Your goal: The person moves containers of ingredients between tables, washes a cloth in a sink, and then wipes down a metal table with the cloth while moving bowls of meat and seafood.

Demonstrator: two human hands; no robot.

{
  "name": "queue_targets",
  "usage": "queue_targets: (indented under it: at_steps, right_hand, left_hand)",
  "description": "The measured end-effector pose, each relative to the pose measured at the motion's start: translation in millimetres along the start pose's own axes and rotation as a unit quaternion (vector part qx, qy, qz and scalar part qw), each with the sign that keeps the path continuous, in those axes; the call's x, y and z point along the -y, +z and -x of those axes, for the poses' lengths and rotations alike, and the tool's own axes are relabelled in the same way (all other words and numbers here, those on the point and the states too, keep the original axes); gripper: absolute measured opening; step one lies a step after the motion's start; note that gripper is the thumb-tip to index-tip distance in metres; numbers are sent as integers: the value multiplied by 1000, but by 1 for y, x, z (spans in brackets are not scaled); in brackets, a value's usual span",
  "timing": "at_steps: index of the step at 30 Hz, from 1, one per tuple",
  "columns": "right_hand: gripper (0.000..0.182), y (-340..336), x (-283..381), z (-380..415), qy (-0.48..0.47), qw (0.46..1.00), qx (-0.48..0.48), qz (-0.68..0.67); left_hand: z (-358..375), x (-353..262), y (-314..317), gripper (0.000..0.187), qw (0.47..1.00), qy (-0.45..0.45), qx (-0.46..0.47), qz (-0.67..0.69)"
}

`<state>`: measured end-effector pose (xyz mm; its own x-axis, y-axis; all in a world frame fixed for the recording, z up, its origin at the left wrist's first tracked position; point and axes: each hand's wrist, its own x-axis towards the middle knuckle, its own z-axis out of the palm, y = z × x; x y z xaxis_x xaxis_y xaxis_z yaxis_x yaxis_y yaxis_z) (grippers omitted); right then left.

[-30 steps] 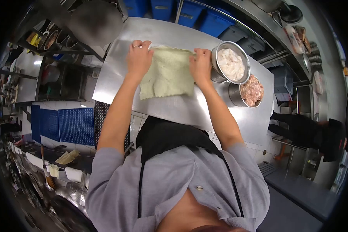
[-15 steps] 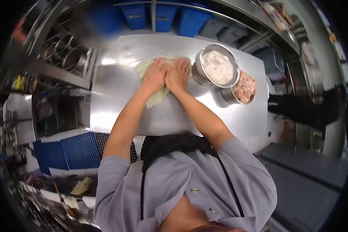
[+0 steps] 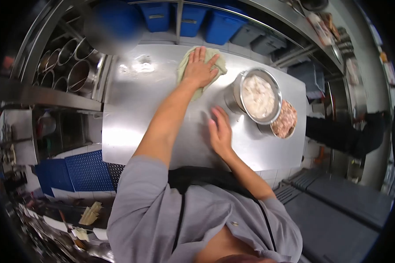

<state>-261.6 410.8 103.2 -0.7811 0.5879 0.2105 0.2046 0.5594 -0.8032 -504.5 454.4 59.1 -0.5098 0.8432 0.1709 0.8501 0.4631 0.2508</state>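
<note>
My left hand point(image 3: 200, 72) lies flat with spread fingers on a pale green cloth point(image 3: 220, 66), pressing it against the steel table point(image 3: 136, 98) near its far edge. The cloth is bunched and creased around that hand. Close to the table's middle, my right hand point(image 3: 221, 131) hovers or rests with its fingers extended and thumb apart, holding nothing. Just beyond it stands a round steel pot point(image 3: 232, 100) filled with whitish, wet-looking pieces point(image 3: 258, 97). Partly hidden behind this pot is a second container with pinkish chopped meat point(image 3: 285, 120).
Wet spots point(image 3: 142, 65) shine on the table's far left. Pots point(image 3: 79, 74) sit on a rack at the left. Blue bins point(image 3: 224, 26) stand beyond the table. At the right, a person's dark-clothed leg point(image 3: 333, 131) is close to the table's edge.
Both hands were together on the spread-out cloth. My left hand has slid right and away with the cloth, which is now bunched. My right hand has come off it, back towards me.
</note>
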Motion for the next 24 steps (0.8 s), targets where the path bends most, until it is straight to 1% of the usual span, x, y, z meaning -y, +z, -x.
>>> queue_targets:
  at_steps: [1,4,7,12,16,19,22,24]
  right_hand:
    - [35,-10,0,7,0,1000,-5,8]
    - [32,-40,1,21,-9,998,-29,48]
    - [29,-59,-3,30,-7,996,-50,69]
    - [25,-73,-13,38,-7,995,-54,80]
    - [24,-80,-16,46,-10,995,-47,92]
    - [23,-84,-19,53,-13,994,-46,101]
    - [23,-87,-21,58,-23,992,-42,115]
    - [23,-84,-18,59,-37,991,-36,124]
  left_hand:
    - [-6,10,3,67,1000,-17,-18,8]
    - [-12,37,3,74,993,-109,-38,1]
    - [-8,63,-9,77,983,-178,-9,-34]
    - [1,98,-20,77,975,-221,-10,-40]
    - [2,115,-22,78,965,-259,-18,-35]
    - [4,120,-31,79,952,-301,-31,-55]
    - [-3,118,-67,78,920,-378,72,-76]
    - [-8,106,-109,76,911,-370,161,-80]
